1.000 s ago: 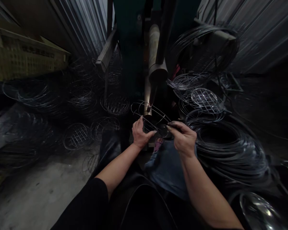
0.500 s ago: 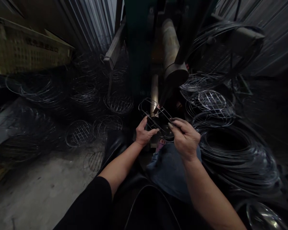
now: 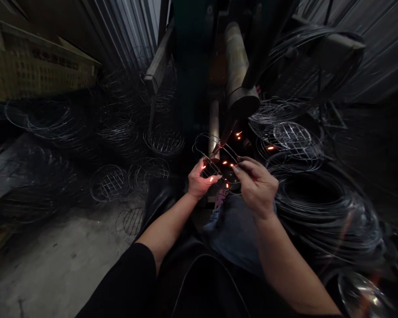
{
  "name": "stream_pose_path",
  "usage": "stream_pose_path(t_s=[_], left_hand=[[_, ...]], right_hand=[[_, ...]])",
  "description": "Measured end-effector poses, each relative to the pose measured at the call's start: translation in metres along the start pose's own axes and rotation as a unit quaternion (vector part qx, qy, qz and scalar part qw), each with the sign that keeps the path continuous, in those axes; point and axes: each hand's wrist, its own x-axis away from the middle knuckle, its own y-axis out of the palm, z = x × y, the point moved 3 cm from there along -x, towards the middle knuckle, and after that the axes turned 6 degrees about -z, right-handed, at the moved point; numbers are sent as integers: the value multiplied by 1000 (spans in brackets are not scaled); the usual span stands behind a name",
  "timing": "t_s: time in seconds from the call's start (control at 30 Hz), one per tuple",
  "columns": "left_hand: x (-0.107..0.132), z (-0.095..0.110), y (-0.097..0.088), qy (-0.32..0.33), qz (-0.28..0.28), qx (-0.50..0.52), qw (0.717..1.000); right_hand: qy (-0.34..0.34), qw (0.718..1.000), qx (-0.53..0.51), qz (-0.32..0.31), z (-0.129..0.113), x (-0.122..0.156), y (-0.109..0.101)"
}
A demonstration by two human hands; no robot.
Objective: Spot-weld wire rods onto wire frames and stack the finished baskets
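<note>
"Holding what, and where?"
"Wire frame (image 3: 213,165), between the hands: right hand (image 3: 258,187) pinching its edge; left hand (image 3: 199,182) at its near side, hold impossible to tell."
"Nearby?"
"Sparks (image 3: 224,163) around both grips; metal rod (image 3: 214,119) just beyond."

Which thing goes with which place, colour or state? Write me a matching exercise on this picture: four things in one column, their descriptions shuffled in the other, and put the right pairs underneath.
Column one
1. Crate
2. Right hand
3. Large wire coil
4. Sparks

Column two
A. Wound into a thick, dark ring
B. Glowing orange
C. Yellow, at the upper left of the picture
D. Holding the right end of the wire frame

Right pairs: 1-C, 2-D, 3-A, 4-B
</note>
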Motion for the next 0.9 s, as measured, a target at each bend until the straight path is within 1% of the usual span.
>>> stream_pose_path(t_s=[0.1,0.17,0.23,0.3,0.37,0.5,0.57,0.7,0.8,0.9], left_hand=[[5,9,-2,-13,-19,70,997],[7,12,-2,-44,-34,130,990],[8,14,-2,-75,-38,174,981],[9,14,-1,-96,-37,197,975],[7,14,0,-105,-37,212,971],[-2,14,2,-103,-29,241,965],[-7,16,3,-109,-22,247,963],[-12,19,4,-158,-17,261,952],[-11,18,5,-180,-19,268,946],[-10,15,6,-187,-32,257,948]], right_hand=[[34,999,-15,-3,7,23,-18],[29,999,-11,-23,7,34,-25],[17,999,1,-46,5,38,-25],[12,999,10,-48,0,34,-21],[10,999,12,-42,-5,24,-15],[-15,999,15,-42,-15,1,-3],[-17,999,27,-44,-16,-9,1],[-8,998,47,-52,-17,-25,9],[-13,998,43,-53,-19,-32,14],[-8,997,45,-61,-19,-28,10]])
